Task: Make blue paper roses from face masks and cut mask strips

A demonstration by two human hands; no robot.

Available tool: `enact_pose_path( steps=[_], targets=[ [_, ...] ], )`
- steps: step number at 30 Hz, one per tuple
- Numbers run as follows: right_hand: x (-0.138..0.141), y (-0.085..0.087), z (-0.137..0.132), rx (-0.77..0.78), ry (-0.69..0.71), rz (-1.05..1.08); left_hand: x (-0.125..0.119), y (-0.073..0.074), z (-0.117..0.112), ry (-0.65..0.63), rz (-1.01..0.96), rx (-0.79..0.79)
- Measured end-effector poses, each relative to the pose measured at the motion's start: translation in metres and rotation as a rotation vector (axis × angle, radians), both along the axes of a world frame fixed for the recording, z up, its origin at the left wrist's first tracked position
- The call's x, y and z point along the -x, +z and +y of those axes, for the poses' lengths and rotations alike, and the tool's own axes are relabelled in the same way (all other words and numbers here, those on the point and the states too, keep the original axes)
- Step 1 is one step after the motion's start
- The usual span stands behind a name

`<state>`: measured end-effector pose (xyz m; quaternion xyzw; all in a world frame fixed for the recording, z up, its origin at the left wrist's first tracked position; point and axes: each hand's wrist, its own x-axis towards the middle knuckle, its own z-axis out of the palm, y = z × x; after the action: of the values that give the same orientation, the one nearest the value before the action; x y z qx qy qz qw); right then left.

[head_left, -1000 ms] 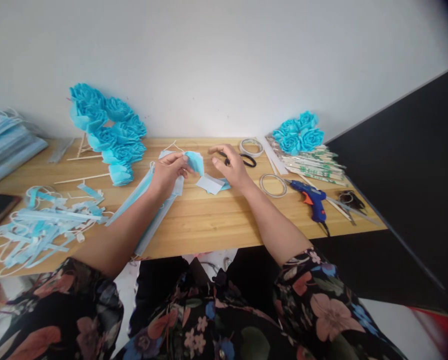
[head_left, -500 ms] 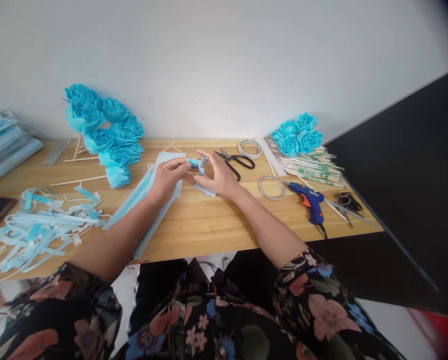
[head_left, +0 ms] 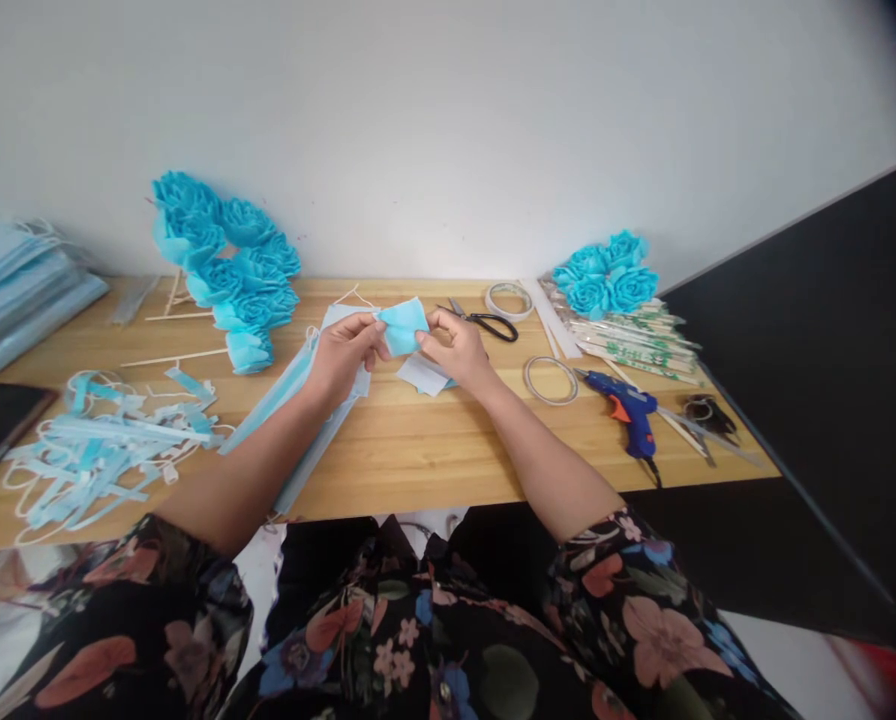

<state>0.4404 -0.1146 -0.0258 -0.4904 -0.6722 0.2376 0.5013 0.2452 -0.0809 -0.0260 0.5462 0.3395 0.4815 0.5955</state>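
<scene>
A small blue piece of face-mask fabric (head_left: 403, 327) is stretched flat between my two hands above the table. My left hand (head_left: 345, 357) pinches its left edge, and my right hand (head_left: 461, 350) pinches the right edge between thumb and fingers. Just below the right hand lie a few cut pieces of mask fabric (head_left: 422, 375), pale side up. Face masks (head_left: 320, 455) lie under my left hand and forearm, partly hidden. Black-handled scissors (head_left: 497, 326) rest behind my right hand, their lower handle covered by it.
Blue fabric flowers (head_left: 242, 275) stand at the back left, more (head_left: 605, 275) on wrapped sticks (head_left: 635, 340) at right. A scrap heap (head_left: 110, 450), phone (head_left: 2, 425) and mask stack (head_left: 20, 300) lie left. Tape rolls (head_left: 509, 300) and a blue glue gun (head_left: 628, 410) lie right.
The fabric piece was curled up between the fingers and is now spread open and flat. My right hand has turned from spread fingers to a pinch on its edge.
</scene>
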Motion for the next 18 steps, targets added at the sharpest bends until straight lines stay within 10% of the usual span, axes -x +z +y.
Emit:
enact_pose_path(
  steps=[18],
  targets=[
    [0.0094, -0.005, -0.0005, 0.171, 0.081, 0.152, 0.0045, 0.0, 0.0042, 0.054, 0.146, -0.078]
  ],
)
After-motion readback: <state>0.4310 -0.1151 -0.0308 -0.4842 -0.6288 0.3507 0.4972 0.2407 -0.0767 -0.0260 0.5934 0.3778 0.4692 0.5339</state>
